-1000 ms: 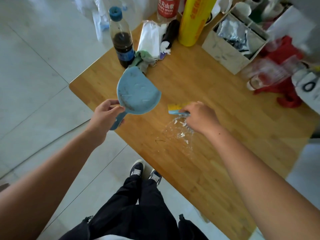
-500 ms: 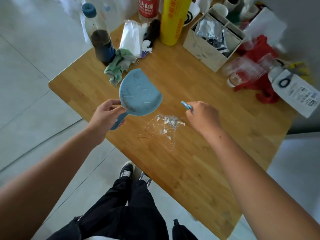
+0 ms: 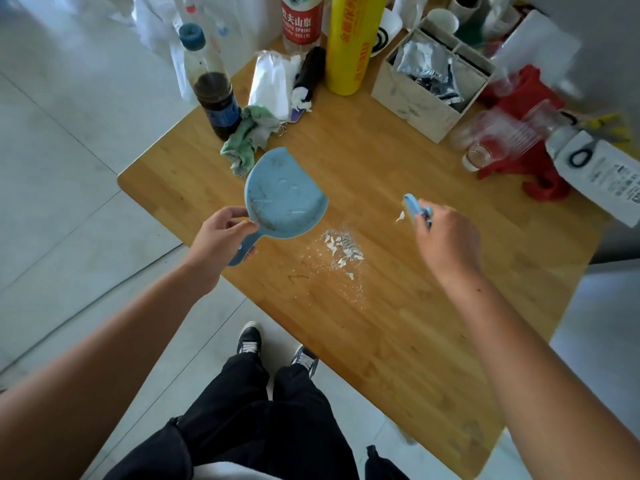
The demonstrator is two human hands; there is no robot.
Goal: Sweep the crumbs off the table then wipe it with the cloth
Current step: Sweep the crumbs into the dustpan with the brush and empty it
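White crumbs (image 3: pixel 341 247) lie in a small heap on the wooden table (image 3: pixel 398 334), with one loose flake (image 3: pixel 400 216) off to the right. My left hand (image 3: pixel 221 239) grips the handle of a light blue dustpan (image 3: pixel 282 199), held tilted just left of the heap. My right hand (image 3: pixel 446 240) is closed on a small blue brush (image 3: pixel 412 206), lifted to the right of the crumbs beside the loose flake. A crumpled green and white cloth (image 3: pixel 249 136) rests at the table's far left, behind the dustpan.
Along the far edge stand a dark soda bottle (image 3: pixel 213 88), a water bottle (image 3: pixel 300 22), a yellow roll (image 3: pixel 353 43) and a white box of packets (image 3: pixel 429 88). Clear cups (image 3: pixel 491 140), red items and a white package (image 3: pixel 602 174) crowd the right. My legs stand by the near edge.
My right hand with the brush has moved right, away from the crumb heap. The camera view has shifted, so the table sits lower and more of the cloth shows. The dustpan stays held beside the crumbs.
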